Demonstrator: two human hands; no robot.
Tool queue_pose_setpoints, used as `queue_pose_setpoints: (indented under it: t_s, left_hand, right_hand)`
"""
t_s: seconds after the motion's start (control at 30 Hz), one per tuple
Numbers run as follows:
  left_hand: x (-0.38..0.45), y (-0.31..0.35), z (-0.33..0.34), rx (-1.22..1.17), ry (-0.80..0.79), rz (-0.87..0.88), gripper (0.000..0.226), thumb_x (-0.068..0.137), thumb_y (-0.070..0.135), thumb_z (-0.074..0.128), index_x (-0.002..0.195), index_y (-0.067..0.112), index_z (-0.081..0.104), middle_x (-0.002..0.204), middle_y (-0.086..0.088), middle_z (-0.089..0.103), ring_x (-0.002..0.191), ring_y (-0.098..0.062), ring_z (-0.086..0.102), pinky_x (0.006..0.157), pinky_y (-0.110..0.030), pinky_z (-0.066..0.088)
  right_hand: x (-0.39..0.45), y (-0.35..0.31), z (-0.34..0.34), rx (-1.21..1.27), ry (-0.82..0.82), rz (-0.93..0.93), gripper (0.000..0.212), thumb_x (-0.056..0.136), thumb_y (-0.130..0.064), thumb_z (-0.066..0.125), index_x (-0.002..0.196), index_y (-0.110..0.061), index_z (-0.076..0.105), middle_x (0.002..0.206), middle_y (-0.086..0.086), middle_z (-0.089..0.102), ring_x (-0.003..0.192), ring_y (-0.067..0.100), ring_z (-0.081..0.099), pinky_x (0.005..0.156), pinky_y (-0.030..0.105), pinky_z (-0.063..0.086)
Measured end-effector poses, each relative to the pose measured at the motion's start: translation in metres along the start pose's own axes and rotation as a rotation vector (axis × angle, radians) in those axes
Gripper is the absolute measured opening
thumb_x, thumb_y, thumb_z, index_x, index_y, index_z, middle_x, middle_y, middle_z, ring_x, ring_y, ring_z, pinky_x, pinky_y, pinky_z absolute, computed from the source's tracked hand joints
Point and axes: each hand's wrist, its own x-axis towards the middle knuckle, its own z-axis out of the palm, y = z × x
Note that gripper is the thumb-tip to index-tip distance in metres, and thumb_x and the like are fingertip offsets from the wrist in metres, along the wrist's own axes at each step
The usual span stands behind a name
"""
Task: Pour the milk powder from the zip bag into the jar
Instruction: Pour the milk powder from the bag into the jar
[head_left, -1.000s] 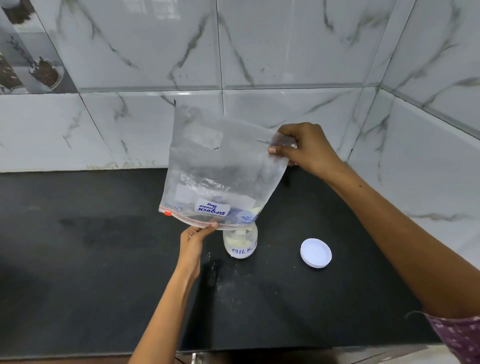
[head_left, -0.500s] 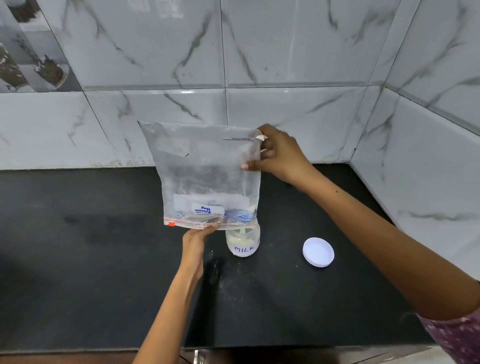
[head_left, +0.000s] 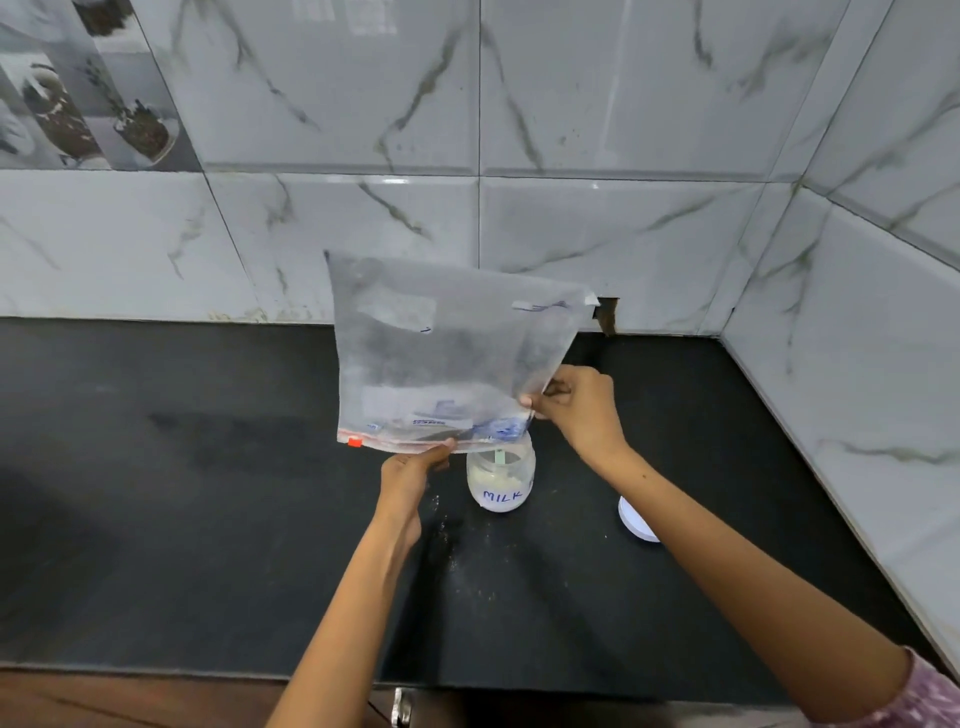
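A clear zip bag hangs upside down over the counter, its red zip edge at the bottom. The bag's right lower corner sits right over the mouth of a small clear jar marked "MILK", which holds pale powder. My left hand pinches the zip edge near its middle, just left of the jar. My right hand grips the bag's right side edge low down, just above and right of the jar. The bag looks nearly empty.
A white lid lies on the black counter to the right of the jar, partly behind my right forearm. Spilled powder specks dot the counter in front of the jar. Marble-tiled walls close in at the back and right.
My right hand has slid from the bag's upper corner down its right edge to near the jar. The bag has sunk lower and its top now tilts left.
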Motion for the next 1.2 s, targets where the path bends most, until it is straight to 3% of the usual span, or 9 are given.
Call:
queue_pose_setpoints:
  t_s: [0.13, 0.27, 0.37, 0.5, 0.67, 0.83, 0.97, 1.13, 1.2]
  left_hand:
    - [0.0, 0.003, 0.0, 0.027, 0.029, -0.085, 0.029, 0.077, 0.016, 0.071, 0.105, 0.01, 0.069, 0.087, -0.004, 0.07, 0.069, -0.011, 0.06, 0.066, -0.028, 0.036]
    - [0.001, 0.005, 0.0, -0.01, 0.022, -0.096, 0.018, 0.076, 0.015, 0.069, 0.093, 0.011, 0.071, 0.071, 0.002, 0.068, 0.063, -0.009, 0.058, 0.065, -0.029, 0.034]
    - [0.0, 0.006, 0.004, -0.064, 0.009, -0.08, 0.011, 0.076, 0.013, 0.066, 0.086, 0.015, 0.071, 0.073, 0.003, 0.069, 0.065, -0.01, 0.058, 0.068, -0.03, 0.034]
    - [0.003, 0.008, 0.009, -0.094, -0.007, -0.06, 0.017, 0.078, 0.015, 0.063, 0.094, 0.013, 0.069, 0.081, 0.0, 0.071, 0.071, -0.012, 0.061, 0.071, -0.031, 0.034]
    - [0.007, 0.01, 0.01, -0.077, 0.013, -0.046, 0.02, 0.077, 0.016, 0.065, 0.096, 0.011, 0.07, 0.081, 0.0, 0.072, 0.071, -0.011, 0.063, 0.069, -0.032, 0.034]
    - [0.008, 0.007, 0.009, -0.035, 0.017, -0.047, 0.028, 0.077, 0.014, 0.063, 0.103, 0.007, 0.069, 0.086, 0.001, 0.073, 0.075, -0.01, 0.063, 0.074, -0.031, 0.035]
    - [0.01, 0.008, 0.011, -0.012, 0.056, -0.036, 0.026, 0.075, 0.009, 0.068, 0.1, 0.006, 0.071, 0.082, 0.001, 0.07, 0.071, -0.009, 0.06, 0.069, -0.024, 0.038]
    - [0.014, 0.005, 0.012, 0.047, 0.107, -0.035, 0.025, 0.074, 0.007, 0.071, 0.097, -0.002, 0.069, 0.067, 0.001, 0.057, 0.06, -0.008, 0.048, 0.052, -0.014, 0.04]
    - [0.015, 0.004, 0.012, 0.042, 0.114, -0.04, 0.027, 0.073, 0.005, 0.07, 0.098, -0.005, 0.067, 0.071, -0.001, 0.057, 0.061, -0.01, 0.048, 0.056, -0.016, 0.04]
  right_hand:
    - [0.004, 0.0, 0.008, -0.07, 0.046, -0.013, 0.015, 0.08, -0.011, 0.073, 0.092, -0.003, 0.072, 0.08, 0.011, 0.072, 0.071, 0.019, 0.069, 0.065, 0.036, 0.061]
    - [0.009, 0.007, 0.009, -0.168, 0.086, 0.025, 0.019, 0.08, -0.022, 0.073, 0.09, -0.006, 0.072, 0.082, 0.01, 0.074, 0.075, 0.023, 0.069, 0.066, 0.048, 0.058]
    - [0.006, 0.014, 0.011, -0.147, 0.049, 0.102, 0.021, 0.08, -0.021, 0.073, 0.095, -0.006, 0.07, 0.089, 0.012, 0.073, 0.079, 0.025, 0.069, 0.068, 0.049, 0.059]
    - [-0.003, 0.02, 0.015, -0.11, -0.055, 0.168, 0.021, 0.078, -0.016, 0.075, 0.097, -0.007, 0.071, 0.095, 0.014, 0.074, 0.078, 0.021, 0.07, 0.064, 0.038, 0.061]
    - [0.005, 0.016, 0.01, -0.189, -0.011, 0.139, 0.019, 0.078, -0.022, 0.075, 0.087, -0.005, 0.074, 0.087, 0.015, 0.074, 0.078, 0.026, 0.07, 0.072, 0.05, 0.058]
    - [0.001, 0.015, 0.011, -0.302, -0.076, 0.089, 0.023, 0.074, -0.029, 0.078, 0.085, -0.009, 0.075, 0.083, 0.01, 0.075, 0.075, 0.023, 0.07, 0.074, 0.047, 0.058]
    - [-0.001, 0.012, 0.005, -0.267, -0.063, 0.07, 0.025, 0.068, -0.027, 0.082, 0.086, -0.012, 0.075, 0.085, 0.008, 0.076, 0.074, 0.019, 0.07, 0.073, 0.047, 0.058]
    - [0.003, 0.01, 0.001, -0.237, 0.004, 0.06, 0.038, 0.065, -0.03, 0.084, 0.073, 0.003, 0.066, 0.073, 0.015, 0.071, 0.071, 0.031, 0.068, 0.065, 0.042, 0.057]
    - [0.001, 0.009, 0.006, -0.243, -0.056, 0.041, 0.035, 0.066, -0.028, 0.083, 0.077, 0.001, 0.068, 0.077, 0.014, 0.072, 0.073, 0.029, 0.068, 0.067, 0.041, 0.057]
